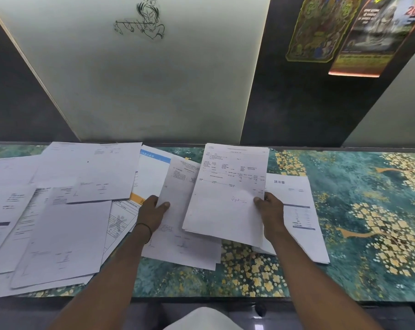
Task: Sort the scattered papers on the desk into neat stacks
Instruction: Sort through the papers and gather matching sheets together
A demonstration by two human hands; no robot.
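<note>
On floral teal desk [368,210] — papers [66,234], posters [366,36] behind

Paper on a glossy printed table

I saw thin matt white paper sheets [70,234] lying on the table [368,210], whose smooth teal-and-gold floral surface looked faintly glossy.
</note>
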